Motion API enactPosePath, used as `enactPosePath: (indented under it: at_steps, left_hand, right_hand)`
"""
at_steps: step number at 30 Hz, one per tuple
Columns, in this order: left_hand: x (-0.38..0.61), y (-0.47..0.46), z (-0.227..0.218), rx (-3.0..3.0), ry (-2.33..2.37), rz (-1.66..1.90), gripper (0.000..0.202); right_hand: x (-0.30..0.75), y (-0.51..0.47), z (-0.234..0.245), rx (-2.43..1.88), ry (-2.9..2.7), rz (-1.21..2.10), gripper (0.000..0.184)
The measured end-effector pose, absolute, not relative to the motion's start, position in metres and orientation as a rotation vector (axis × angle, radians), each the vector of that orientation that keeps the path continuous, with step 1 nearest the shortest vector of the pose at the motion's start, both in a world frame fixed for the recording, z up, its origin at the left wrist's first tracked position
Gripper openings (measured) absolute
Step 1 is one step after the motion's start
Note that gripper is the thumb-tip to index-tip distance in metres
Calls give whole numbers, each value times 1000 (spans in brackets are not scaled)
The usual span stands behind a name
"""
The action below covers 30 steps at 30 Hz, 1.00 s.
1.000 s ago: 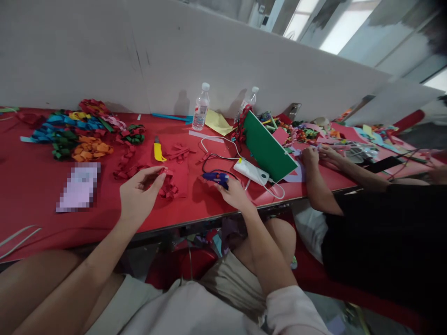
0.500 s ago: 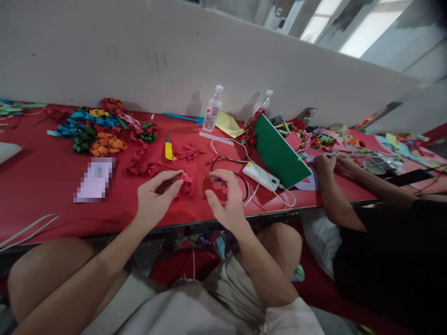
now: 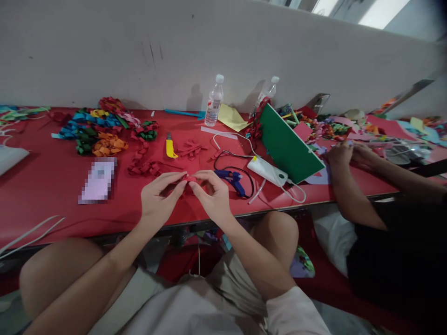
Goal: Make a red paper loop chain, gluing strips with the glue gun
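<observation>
My left hand [image 3: 158, 196] and my right hand [image 3: 215, 196] meet over the front of the red table, thumbs and fingertips pinched on a small red paper strip [image 3: 190, 178]. Most of the strip is hidden by the fingers. Just beyond my left hand lies a chain of linked red paper loops [image 3: 148, 167]. Loose red strips [image 3: 192, 150] and a yellow utility knife [image 3: 170, 148] rest farther back. A blue glue gun [image 3: 233, 178] lies close to the right of my right hand.
A green board [image 3: 288, 144] leans beside a white power bank [image 3: 268, 171] with cables. Water bottles [image 3: 213, 104] stand near the wall. Colourful paper chains [image 3: 99, 125] and a pixelated pink item [image 3: 98, 180] are left. A co-worker's hands [image 3: 340, 156] work at right.
My right hand has moved left and closed on the red strip beside my left hand. It was open and apart before. The glue gun is now more visible, and the view has shifted slightly.
</observation>
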State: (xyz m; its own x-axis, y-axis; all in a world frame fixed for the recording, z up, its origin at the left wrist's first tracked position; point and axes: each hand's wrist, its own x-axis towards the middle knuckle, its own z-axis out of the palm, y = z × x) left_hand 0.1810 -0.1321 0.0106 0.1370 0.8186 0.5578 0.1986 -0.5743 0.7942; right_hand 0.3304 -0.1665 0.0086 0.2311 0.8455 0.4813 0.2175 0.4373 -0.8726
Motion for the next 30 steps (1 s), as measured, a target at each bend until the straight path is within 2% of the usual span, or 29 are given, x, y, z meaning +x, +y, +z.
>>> enactPosePath:
  at_steps: [6,12,15,18,21,24,30]
  left_hand:
    - [176,-133,14,2413,940,1617,24]
    - [173,-134,10,2682,951,1463,35]
    - [173,-133,13,2491,959,1438,25]
    - [174,-129,16,2146,1039,1269,16]
    - [173,-125,14,1844,1078,1072,23]
    - [175,-123,11,1643,1071,1055,27]
    - [180,-126,7,1488,1106,1151,23]
  right_hand:
    - [330,-166,7,-1075,-1292,558,10]
    - [334,-168,9,-1117,-1342,524,11]
    - [339,-166,9,-1115,-1387,525,12]
    - [345,-163,10,-1085,-1439,556,10]
    - [350,-162,12,-1060,-1505,577,13]
    - [351,-165,15,-1123,-1502,514,20]
    - [344,-169,17,-1177,-1486,434,5]
